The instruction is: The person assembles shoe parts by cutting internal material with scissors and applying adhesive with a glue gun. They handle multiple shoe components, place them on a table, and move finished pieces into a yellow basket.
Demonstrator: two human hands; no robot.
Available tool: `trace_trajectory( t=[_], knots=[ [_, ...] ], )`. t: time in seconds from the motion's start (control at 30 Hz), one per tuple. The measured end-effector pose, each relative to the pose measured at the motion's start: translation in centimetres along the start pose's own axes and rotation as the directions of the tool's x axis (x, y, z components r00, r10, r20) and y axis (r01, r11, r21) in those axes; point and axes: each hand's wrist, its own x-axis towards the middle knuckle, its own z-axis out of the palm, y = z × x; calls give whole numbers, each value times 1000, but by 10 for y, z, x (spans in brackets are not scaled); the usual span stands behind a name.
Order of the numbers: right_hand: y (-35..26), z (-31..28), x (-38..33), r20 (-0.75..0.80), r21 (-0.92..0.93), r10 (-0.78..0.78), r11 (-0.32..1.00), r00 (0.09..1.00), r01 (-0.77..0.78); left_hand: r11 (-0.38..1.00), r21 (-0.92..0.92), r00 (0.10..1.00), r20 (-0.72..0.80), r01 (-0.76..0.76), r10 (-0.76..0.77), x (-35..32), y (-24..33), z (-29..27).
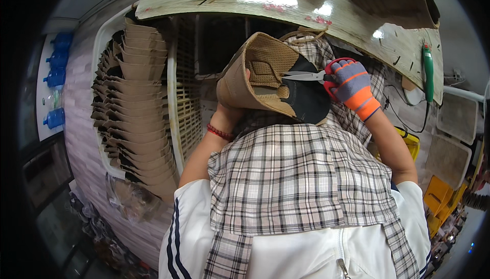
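Up close, both hands gripping: left hand [232, 106] under tan shoe upper [260, 72], gloved right hand [352, 85] around red-handled scissors [311, 76].

1. Left arm: bare forearm, raised from lower centre, bent at the elbow; a red cord band circles the wrist.
2. Left hand [240, 82]: lifted to chest height, mostly hidden; grip closed on a held piece, only a fingertip visible at its upper edge.
3. Right arm: bare forearm, raised from the right, angled inward.
4. Right hand [351, 81]: gloved in grey-blue and orange; fingers curled shut through red handles.
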Motion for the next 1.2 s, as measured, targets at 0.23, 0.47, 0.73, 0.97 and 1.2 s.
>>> trace_trajectory(
  t=[0.23,0.47,0.73,0.97,1.2],
  knots=[
    [6,0,-2,-40,-20,-33,999,999,32,868,-456,978,20,195,-210,-6,17,12],
    [-1,3,2,-29,12,-53,998,998,53,980,197,999,40,-23,15,-4,-13,-15],
    [7,18,-9,25,216,133,967,991,-136,870,450,978,48,-204,205,-14,0,-4],
    [-29,-26,0,20,82,3,997,1000,-4,996,46,965,-246,-81,89,-15,28,36],
    [-35,-16,0,9,6,32,999,999,-32,998,43,972,-227,-54,63,-29,43,42]
  ],
)
